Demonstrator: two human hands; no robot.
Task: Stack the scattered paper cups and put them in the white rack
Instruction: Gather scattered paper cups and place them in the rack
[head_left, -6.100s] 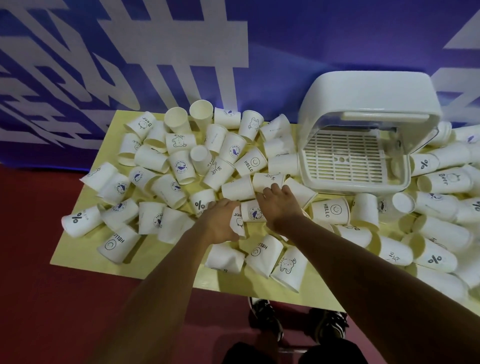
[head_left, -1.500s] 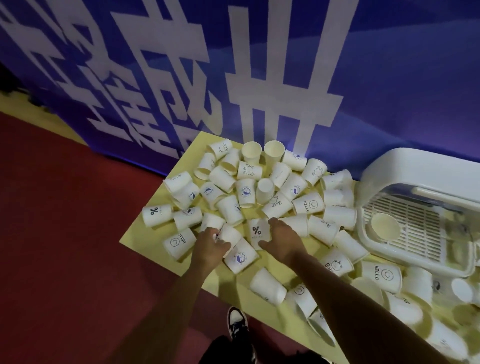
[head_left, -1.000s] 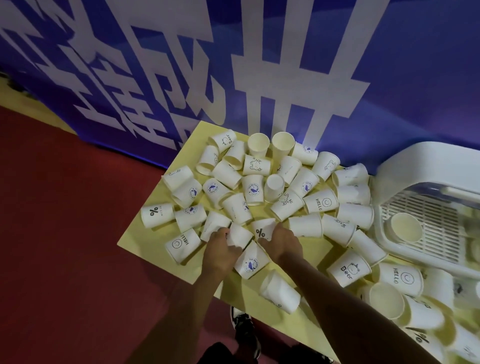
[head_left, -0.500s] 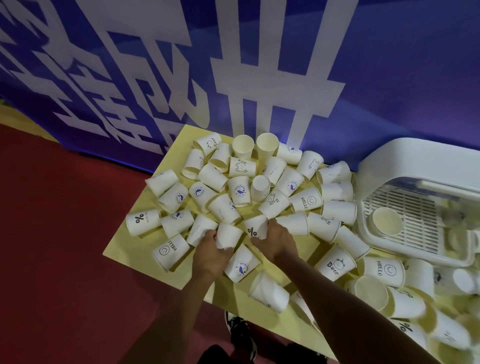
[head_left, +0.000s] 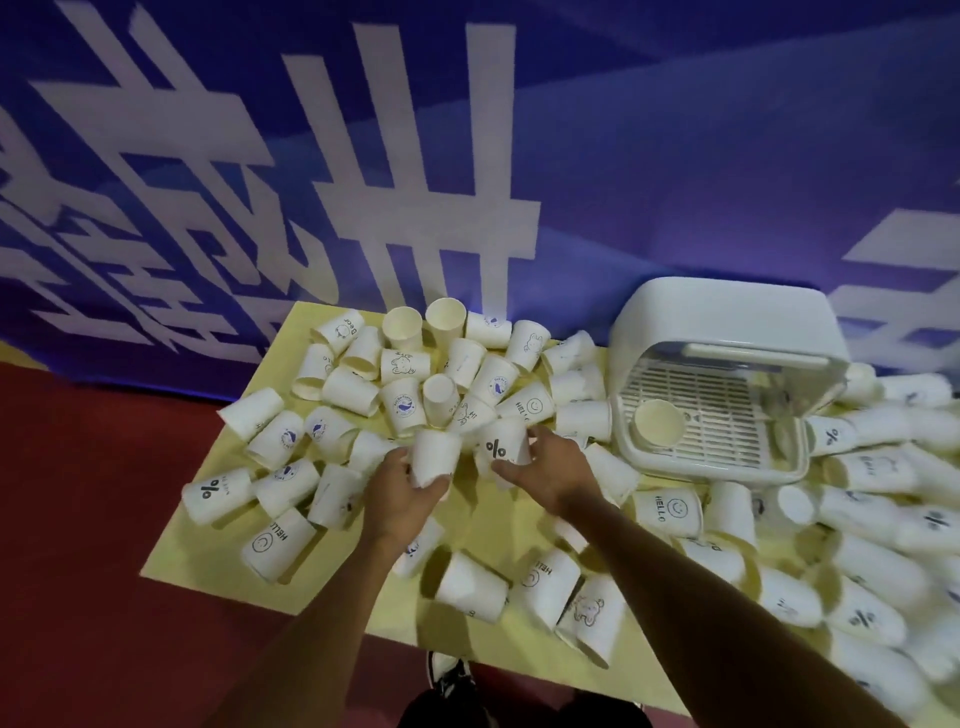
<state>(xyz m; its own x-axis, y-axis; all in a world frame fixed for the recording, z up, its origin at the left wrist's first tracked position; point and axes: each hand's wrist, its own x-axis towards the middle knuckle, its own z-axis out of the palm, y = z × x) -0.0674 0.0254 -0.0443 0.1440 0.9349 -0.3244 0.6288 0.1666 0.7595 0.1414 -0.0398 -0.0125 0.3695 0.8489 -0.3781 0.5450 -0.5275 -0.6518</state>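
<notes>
Several white paper cups lie scattered over a yellow table (head_left: 218, 551). My left hand (head_left: 402, 491) grips a plain white cup (head_left: 435, 454), lifted a little above the table. My right hand (head_left: 548, 467) grips a cup printed with a percent sign (head_left: 503, 447), held close beside the first one. The white rack (head_left: 717, 415) stands at the back right with its lid raised, and one upright cup (head_left: 658, 422) sits at the left end of its grid tray.
A blue banner with white characters hangs behind the table. Red floor lies to the left and below. More cups pile up along the right side (head_left: 872, 561). My shoes (head_left: 452, 675) show under the table's front edge.
Both hands have closed round a cup each and raised them from the pile. The view has swung right, so the rack sits nearer the middle.
</notes>
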